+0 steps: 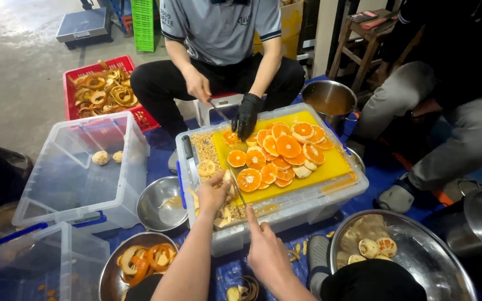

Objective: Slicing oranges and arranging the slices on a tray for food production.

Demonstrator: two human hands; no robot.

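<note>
We work on a blue floor sheet, around a clear tub point(285, 214) topped by a yellow board point(336, 164). At the board's near-left corner, our left hand point(213, 192) pinches a peeled orange point(227, 178); our right hand point(266, 253) is closed on a knife point(235, 189), forefinger along the blade. Risk: the blade sits just beside the left fingers, so a slip could cut them. Slices point(277, 153) crowd the board; a co-worker's gloved hand point(246, 117) cuts at its far edge. Bowls hem the tub; open room is slight
</note>
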